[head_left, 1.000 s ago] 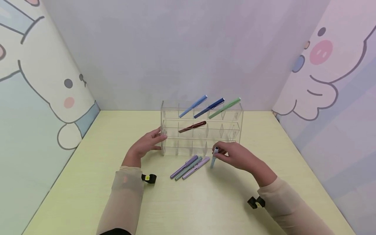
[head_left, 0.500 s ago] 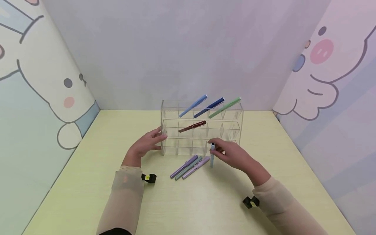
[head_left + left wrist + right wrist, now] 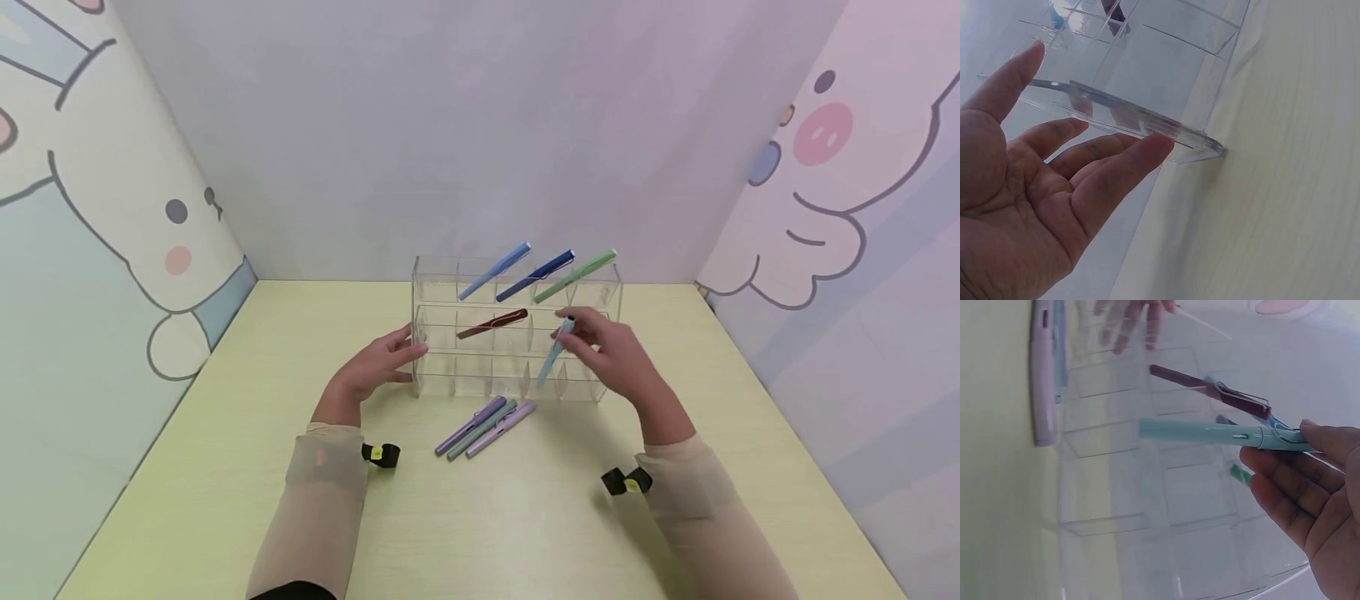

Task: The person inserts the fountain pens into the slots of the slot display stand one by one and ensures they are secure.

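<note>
My right hand (image 3: 615, 350) pinches a light blue pen (image 3: 553, 360) by its cap between thumb and fingers. The pen tilts in front of the right part of a clear acrylic tiered rack (image 3: 472, 376), its lower end over the bottom tier. In the right wrist view the pen (image 3: 1191, 432) shows a metal clip beside the fingertips. My left hand (image 3: 375, 367) touches the rack's left side panel, fingers spread and relaxed. A dark red pen (image 3: 492, 323) lies in the middle tier. On the top tier lean a blue pen (image 3: 495, 272), a navy pen (image 3: 536, 276) and a green pen (image 3: 575, 277).
Before the rack on the table (image 3: 480, 525) lie a purple pen (image 3: 470, 426), a grey-green pen (image 3: 482, 430) and a lilac pen (image 3: 501, 430), side by side. A grey wall (image 3: 480, 133) stands behind, with cartoon-printed panels left and right.
My right hand has lifted the light blue pen from close over the table up to the rack's tiers, tilting it from near upright. The left hand stays at the rack's side.
</note>
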{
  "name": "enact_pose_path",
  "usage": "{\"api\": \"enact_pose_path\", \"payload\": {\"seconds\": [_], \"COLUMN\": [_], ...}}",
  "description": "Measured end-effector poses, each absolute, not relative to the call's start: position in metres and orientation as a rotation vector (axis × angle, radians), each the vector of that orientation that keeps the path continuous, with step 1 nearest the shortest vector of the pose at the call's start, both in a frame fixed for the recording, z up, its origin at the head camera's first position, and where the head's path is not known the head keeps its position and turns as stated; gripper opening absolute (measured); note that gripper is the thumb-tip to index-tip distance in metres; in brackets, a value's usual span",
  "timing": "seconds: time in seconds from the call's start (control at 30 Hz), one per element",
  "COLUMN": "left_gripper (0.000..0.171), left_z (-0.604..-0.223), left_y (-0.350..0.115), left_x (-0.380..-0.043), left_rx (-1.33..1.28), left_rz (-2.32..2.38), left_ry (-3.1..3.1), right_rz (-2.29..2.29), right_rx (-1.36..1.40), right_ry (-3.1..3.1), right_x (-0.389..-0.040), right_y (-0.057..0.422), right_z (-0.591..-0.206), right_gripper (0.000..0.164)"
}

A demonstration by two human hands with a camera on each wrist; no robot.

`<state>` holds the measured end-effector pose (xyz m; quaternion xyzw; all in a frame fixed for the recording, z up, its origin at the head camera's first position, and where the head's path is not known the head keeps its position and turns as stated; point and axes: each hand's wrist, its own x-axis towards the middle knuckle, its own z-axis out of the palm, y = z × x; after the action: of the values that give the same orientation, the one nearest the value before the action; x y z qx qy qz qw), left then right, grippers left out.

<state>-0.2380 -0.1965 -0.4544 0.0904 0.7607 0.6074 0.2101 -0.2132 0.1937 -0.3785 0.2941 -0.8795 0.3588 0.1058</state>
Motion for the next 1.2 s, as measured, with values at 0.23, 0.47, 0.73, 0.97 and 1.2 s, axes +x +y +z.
{"api": "enact_pose_path", "payload": {"seconds": [0.23, 0.47, 0.73, 0.97, 1.2], "left_gripper": [0.083, 0.083, 0.083, 0.080, 0.080], "left_z": [-0.456, -0.455, -0.457, -0.457, -0.457], "left_y": [-0.198, -0.196, -0.194, -0.193, -0.196], "left_x": [-0.238, -0.239, -0.242, -0.242, -0.241], "left_rx": [0.243, 0.255, 0.254, 0.242, 0.253], "left_rz": [1.691, 1.689, 1.698, 1.671, 1.678], "left_ry": [2.110, 2.106, 2.096, 2.140, 2.135], "right_rz": [1.573, 1.854, 1.859, 1.843, 1.801], "right_rx": [0.737, 0.677, 0.602, 0.617, 0.593], "right_ry": [-2.196, -1.851, -1.922, -2.051, -2.146], "right_x": [-0.227, -0.235, -0.239, -0.243, -0.243], "right_y": [0.199, 0.197, 0.194, 0.186, 0.181], "right_z": [-0.365, -0.373, -0.389, -0.399, -0.402], "right_gripper": [0.034, 0.034, 0.035, 0.031, 0.029]}}
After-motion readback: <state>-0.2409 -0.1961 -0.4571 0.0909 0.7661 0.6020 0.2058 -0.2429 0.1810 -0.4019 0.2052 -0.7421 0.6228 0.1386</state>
